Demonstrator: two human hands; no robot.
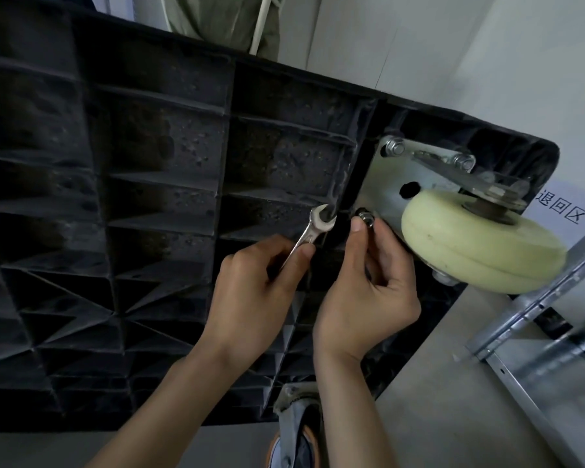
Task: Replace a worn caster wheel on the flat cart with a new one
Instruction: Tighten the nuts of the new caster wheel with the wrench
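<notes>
Flat cart (pixel 149 197) tipped up, ribbed black underside facing the camera. Cream caster wheel (pixel 480 244) mounted at the right corner on a shiny metal plate (pixel 382 187), wheel jutting out toward the right. Two bolts (pixel 397 148) seated along the plate's top edge; one empty hole (pixel 409 189) near its middle. Left hand (pixel 260 282) curled around the shaft of a small open-ended wrench (pixel 314 231), wrench head resting against a cart rib just left of the plate, not on any fastener. Right hand (pixel 368 285) pinching a nut (pixel 365 218) at the plate's lower left corner between thumb and fingertips. Second caster (pixel 298 423), grey and dark, at the cart's bottom edge, partly hidden behind the right forearm. Grey metal shelving rails (pixel 537 319) at lower right, well apart from the hands. Printed paper sign (pixel 563 207) on the wall behind the cream wheel.
</notes>
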